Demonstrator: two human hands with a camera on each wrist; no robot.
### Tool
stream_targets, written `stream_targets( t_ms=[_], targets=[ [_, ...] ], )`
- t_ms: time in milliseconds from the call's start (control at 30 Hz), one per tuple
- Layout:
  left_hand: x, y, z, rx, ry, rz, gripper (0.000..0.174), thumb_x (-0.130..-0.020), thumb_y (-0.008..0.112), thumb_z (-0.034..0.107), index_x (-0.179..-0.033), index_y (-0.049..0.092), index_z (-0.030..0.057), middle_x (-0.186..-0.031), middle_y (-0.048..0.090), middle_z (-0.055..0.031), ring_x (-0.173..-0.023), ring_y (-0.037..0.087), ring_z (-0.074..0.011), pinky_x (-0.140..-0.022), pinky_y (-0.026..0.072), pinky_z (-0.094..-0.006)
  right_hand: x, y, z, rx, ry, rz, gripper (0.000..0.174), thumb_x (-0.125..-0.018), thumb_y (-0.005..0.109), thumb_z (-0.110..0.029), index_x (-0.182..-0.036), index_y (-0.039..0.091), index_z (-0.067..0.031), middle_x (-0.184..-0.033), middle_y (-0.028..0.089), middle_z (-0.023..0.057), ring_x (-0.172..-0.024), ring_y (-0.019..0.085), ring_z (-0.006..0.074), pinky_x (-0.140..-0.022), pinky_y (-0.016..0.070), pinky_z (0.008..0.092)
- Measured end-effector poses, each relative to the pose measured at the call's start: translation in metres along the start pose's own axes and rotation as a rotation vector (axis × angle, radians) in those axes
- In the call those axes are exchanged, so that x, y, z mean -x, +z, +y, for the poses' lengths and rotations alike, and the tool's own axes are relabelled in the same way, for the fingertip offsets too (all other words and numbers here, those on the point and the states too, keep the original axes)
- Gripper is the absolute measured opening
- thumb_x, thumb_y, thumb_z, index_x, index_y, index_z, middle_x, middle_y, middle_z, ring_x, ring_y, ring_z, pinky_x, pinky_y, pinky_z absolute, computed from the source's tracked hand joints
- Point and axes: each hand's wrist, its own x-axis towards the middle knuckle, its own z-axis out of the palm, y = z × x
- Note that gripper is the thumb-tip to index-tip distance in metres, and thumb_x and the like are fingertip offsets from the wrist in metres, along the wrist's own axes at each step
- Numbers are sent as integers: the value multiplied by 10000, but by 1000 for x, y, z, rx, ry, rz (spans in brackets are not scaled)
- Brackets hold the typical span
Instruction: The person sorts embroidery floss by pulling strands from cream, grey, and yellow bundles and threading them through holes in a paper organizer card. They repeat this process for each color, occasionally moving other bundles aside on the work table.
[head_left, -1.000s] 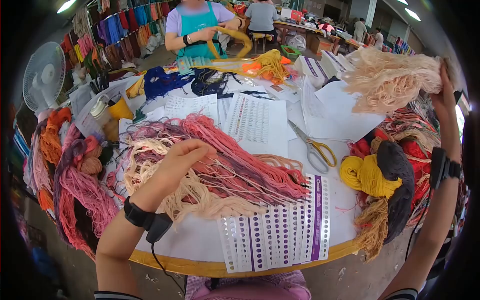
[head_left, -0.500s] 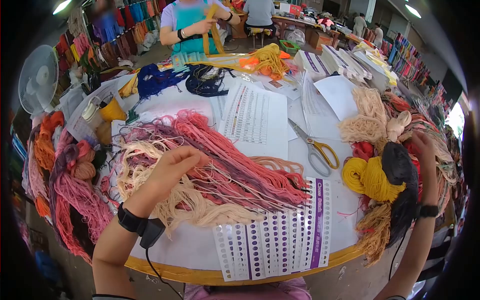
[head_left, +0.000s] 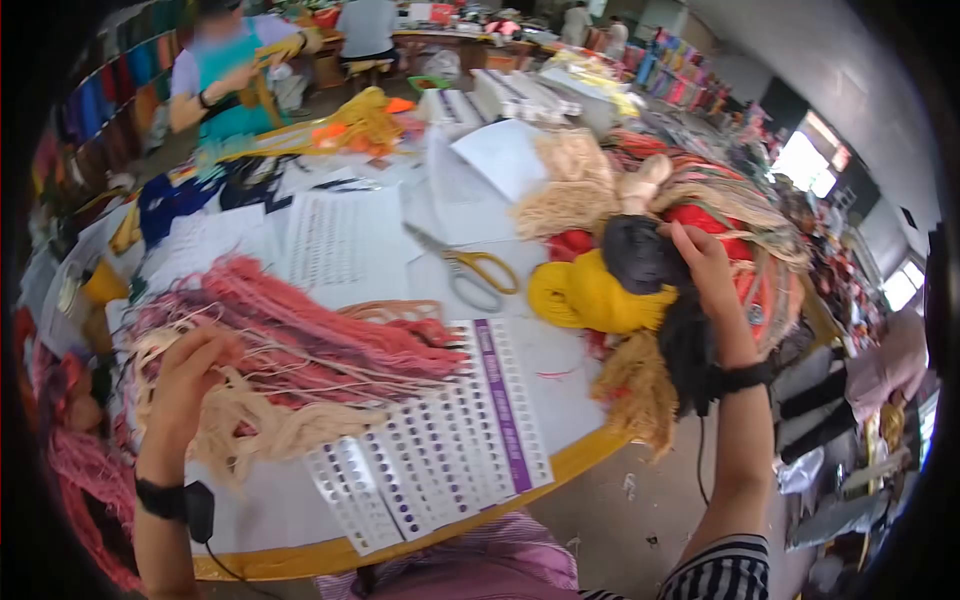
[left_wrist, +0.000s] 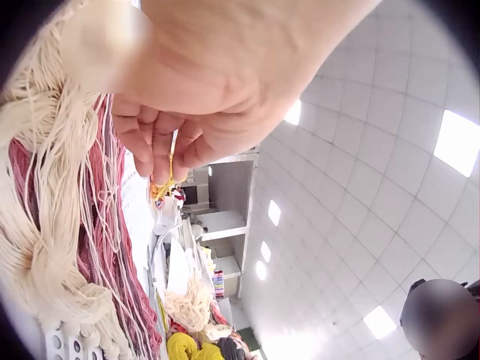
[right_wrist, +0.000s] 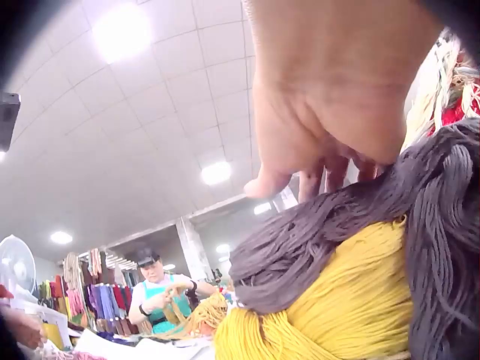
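One dark skein (head_left: 640,262): over the yellow skein (head_left: 598,292), at the table's (head_left: 570,410) right, by my right hand (head_left: 706,268); whether my fingers pinch it, I can't tell.
Left hand (head_left: 188,372): loosely bent above cream strands (head_left: 300,427), holding nothing visible.
Tangle risk: touching skeins could drag together if tugged.
Views: head shows scissors (head_left: 453,257); right wrist doesn't.

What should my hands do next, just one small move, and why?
I'd probably close the right hand on the dark gray skein. That hand is right at it, though its fingertips are partly hidden, and the skein lies partly over the yellow skein, so a firm hold seems sensible before any lifting.
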Motion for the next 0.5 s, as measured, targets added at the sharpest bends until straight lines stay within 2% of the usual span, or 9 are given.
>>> stream_targets(
  t_ms=[67, 100, 233, 267, 300, 367, 400, 433, 500],
  targets=[
    [5, 2, 1, 8, 8, 20, 134, -914, 542, 190, -973, 613, 94, -901, 641, 4, -802, 583, -72, -635, 405, -175, -6, -3, 6, -69, -75, 66, 310, -920, 590, -251, -1075, 626, 15, -948, 640, 6, -897, 567, 83, -817, 427, 224],
    [8, 3, 3, 12, 3, 3, 126, -915, 536, 185, -965, 609, 95, -897, 642, 4, -790, 581, -67, -636, 407, -176, -3, 2, -2, -105, -145, 17, 501, -814, 716, -307, -1166, 561, 14, -1041, 623, 44, -973, 579, 145, -846, 432, 249],
    [25, 14, 11, 7, 17, -18, 147, -908, 543, 190, -955, 624, 78, -877, 648, -1, -770, 584, -66, -638, 410, -195, 13, 26, -8, 917, -465, -5, 944, -495, 885, -313, -1306, 459, -83, -1264, 519, 155, -1158, 508, 334, -934, 418, 380],
    [30, 16, 12, 8, 23, -23, 147, -908, 543, 190, -955, 624, 78, -877, 648, -1, -770, 584, -66, -638, 410, -195, 9, 30, 5, 905, -550, 92, 777, -558, 845, -266, -1250, 533, -99, -1182, 581, 160, -1064, 562, 355, -912, 432, 351],
    [34, 18, 14, -1, 19, -18, 147, -908, 542, 189, -955, 624, 77, -872, 647, -1, -767, 584, -65, -639, 406, -190, 5, 26, 8, 908, -551, 100, 777, -558, 845, -266, -1250, 533, -99, -1182, 581, 160, -1064, 562, 355, -912, 432, 351],
    [42, 21, 17, -2, 21, -19, 147, -909, 541, 188, -955, 624, 77, -867, 646, -2, -764, 583, -64, -640, 402, -186, -4, 9, 13, 255, -210, -13, 553, -647, 797, -270, -1132, 623, -70, -1022, 657, 131, -942, 622, 284, -846, 451, 292],
    [47, 22, 20, -23, 20, -13, 147, -910, 540, 188, -955, 624, 76, -862, 644, 0, -755, 579, -62, -639, 399, -182, -12, -1, 33, 15, -173, 137, 346, -722, 742, -212, -1016, 676, -41, -906, 688, 75, -855, 638, 209, -814, 454, 268],
    [51, 23, 22, -45, 16, -12, 148, -910, 539, 188, -955, 624, 76, -858, 642, 1, -746, 576, -60, -639, 396, -179, -4, -18, 15, -340, 32, 132, 324, -752, 721, -191, -1013, 667, -7, -980, 675, 62, -904, 618, 173, -847, 455, 297],
    [57, 21, 21, -29, 24, -10, 148, -913, 537, 189, -954, 624, 76, -855, 641, 2, -737, 571, -58, -635, 395, -177, -9, -65, 21, -708, 21, 247, 312, -788, 680, -198, -1035, 647, -9, -1014, 660, 59, -926, 616, 184, -877, 457, 311]
  ],
)
